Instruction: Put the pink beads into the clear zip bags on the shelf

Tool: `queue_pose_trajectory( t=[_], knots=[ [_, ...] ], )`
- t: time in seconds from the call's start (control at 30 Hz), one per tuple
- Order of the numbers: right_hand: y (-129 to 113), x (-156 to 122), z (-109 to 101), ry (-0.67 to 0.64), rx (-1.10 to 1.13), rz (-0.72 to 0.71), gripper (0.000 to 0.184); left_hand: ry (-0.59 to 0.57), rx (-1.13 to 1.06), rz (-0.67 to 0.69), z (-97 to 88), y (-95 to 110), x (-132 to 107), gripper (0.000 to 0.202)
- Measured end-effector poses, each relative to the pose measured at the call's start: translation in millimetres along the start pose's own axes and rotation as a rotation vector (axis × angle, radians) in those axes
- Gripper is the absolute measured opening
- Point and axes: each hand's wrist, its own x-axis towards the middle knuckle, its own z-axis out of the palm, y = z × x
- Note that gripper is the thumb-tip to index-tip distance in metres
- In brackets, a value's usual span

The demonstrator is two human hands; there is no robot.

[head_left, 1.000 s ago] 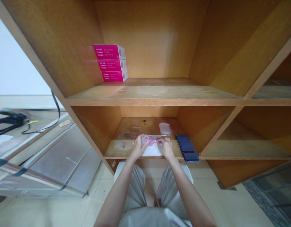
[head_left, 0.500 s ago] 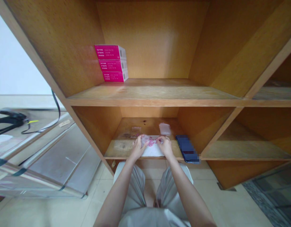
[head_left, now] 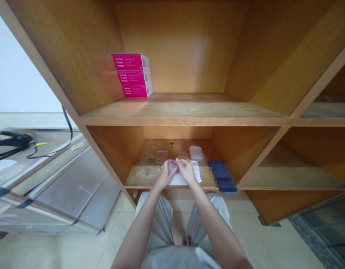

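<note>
My left hand [head_left: 163, 175] is closed on a small clear plastic bag [head_left: 172, 165] over a white sheet of paper [head_left: 179, 181]. The fingertips of my right hand [head_left: 187, 172] are pinched together at the bag's right side; what they grip is hidden. Between my hands, small pinkish-red pieces [head_left: 178, 171] show in part, too small and covered to name. Behind my left hand lies another clear bag [head_left: 161, 155] with some reddish pieces at its lower end. A stack of clear bags [head_left: 196, 152] rests behind my right hand.
A dark blue phone-like slab [head_left: 223, 178], partly pixelated, lies at the shelf's right front edge. Pink boxes [head_left: 134, 76] are stacked on the upper shelf [head_left: 189, 108]. At the left stands a metal-framed rack [head_left: 62, 186] with a black strap [head_left: 14, 142].
My right hand has moved left, from over the pinkish-red pieces to the bag at my left hand. More of the paper's right part shows. My left hand has stayed nearly in place.
</note>
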Motion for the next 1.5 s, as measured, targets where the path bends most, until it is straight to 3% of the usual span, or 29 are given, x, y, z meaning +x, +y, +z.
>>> queue_pose_trajectory(
  t=[0.27, 0.43, 0.63, 0.87, 1.5],
  knots=[
    [35.7, -12.6, -28.0, 0.150, -0.236, 0.023, 0.016, 0.015, -0.011, -0.011, 0.1, 1.5, -0.6, 0.047],
    [48.6, -22.7, -33.2, 0.227, -0.359, 0.010, 0.013, 0.021, -0.006, -0.003, 0.6, 0.3, -0.2, 0.048],
    [48.5, -28.3, -32.5, 0.184, -0.495, -0.047, 0.002, 0.022, -0.002, 0.000, 0.1, 0.7, -0.5, 0.048],
    [55.2, -30.1, -30.2, 0.169, -0.563, -0.064, 0.016, 0.019, -0.009, -0.021, -0.4, 1.5, -0.4, 0.047],
    [60.2, -30.2, -31.0, 0.159, -0.572, -0.066, 0.012, 0.016, -0.022, -0.039, -3.6, 7.4, -0.8, 0.047]
  ],
)
